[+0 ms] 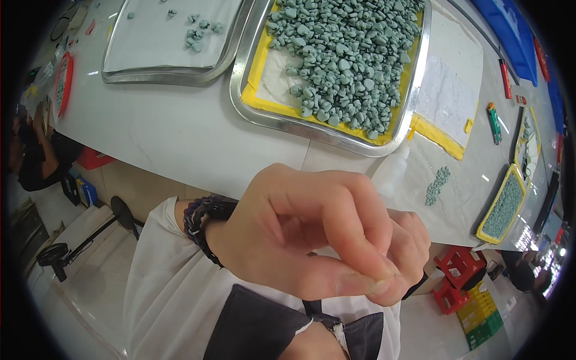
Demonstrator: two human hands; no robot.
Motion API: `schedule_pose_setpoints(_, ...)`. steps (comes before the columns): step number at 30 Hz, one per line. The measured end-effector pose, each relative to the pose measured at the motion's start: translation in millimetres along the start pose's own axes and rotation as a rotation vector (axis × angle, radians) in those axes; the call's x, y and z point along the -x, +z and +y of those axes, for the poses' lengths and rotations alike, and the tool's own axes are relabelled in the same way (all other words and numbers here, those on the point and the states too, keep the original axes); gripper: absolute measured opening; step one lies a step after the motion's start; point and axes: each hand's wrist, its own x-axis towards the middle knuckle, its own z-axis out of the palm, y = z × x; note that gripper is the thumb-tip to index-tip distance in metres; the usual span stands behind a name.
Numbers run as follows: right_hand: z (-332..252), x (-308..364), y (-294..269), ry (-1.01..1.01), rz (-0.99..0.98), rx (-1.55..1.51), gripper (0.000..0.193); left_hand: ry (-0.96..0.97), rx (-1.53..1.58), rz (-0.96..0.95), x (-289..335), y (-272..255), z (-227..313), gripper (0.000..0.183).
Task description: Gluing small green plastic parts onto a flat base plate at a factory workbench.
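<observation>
My left hand (318, 219), with dark beaded bracelets (203, 225) at its wrist, is raised above my lap in front of the table edge. Its thumb and forefinger are pinched together. Just behind it, partly covered, my right hand (413, 245) has its fingers curled, and the fingertips of both hands meet. Whatever is between them is too small or hidden to make out. Beyond the hands lies a metal tray (336, 143) edged with yellow tape, heaped with small grey-green pieces (354, 66). A translucent white squeeze bottle (393, 171) lies close behind my fingers.
A second metal tray (162, 77), lined with white, holds several loose pieces. Rightward are a small cluster of pieces (438, 186), a green cutter (494, 123) and a yellow-rimmed tray (523, 174). Red stools (461, 267) stand on the floor. Another person (45, 150) sits at far left.
</observation>
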Motion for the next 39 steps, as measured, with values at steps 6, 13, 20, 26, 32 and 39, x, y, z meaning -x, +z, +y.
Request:
schedule_pose_setpoints(6,-5.6,-4.1,-1.9,0.112,-0.016,-0.079,0.067,0.017,0.035,-0.056,-1.8,-1.9,-0.4,0.016)
schedule_pose_setpoints(13,-2.4,-2.0,0.0,0.061,0.014,-0.069,0.064,-0.028,0.061,-0.097,-1.9,-4.4,1.6,0.016)
schedule_pose_setpoints(20,-5.3,-6.0,-1.3,0.107,0.005,-0.131,0.057,-0.078,0.094,-0.125,-1.5,-6.6,3.1,0.016)
schedule_pose_setpoints(26,-5.0,-4.1,0.6,0.106,0.021,-0.149,0.056,-0.092,0.097,-0.125,-0.2,-7.3,3.6,0.016)
schedule_pose_setpoints(32,-3.3,-2.9,-0.5,0.101,0.015,-0.159,0.059,-0.097,0.097,-0.122,-0.1,-7.1,3.5,0.016)
schedule_pose_setpoints(39,-3.1,-2.7,-2.4,0.123,0.002,-0.154,0.062,-0.081,0.092,-0.106,-1.0,-5.2,2.4,0.015)
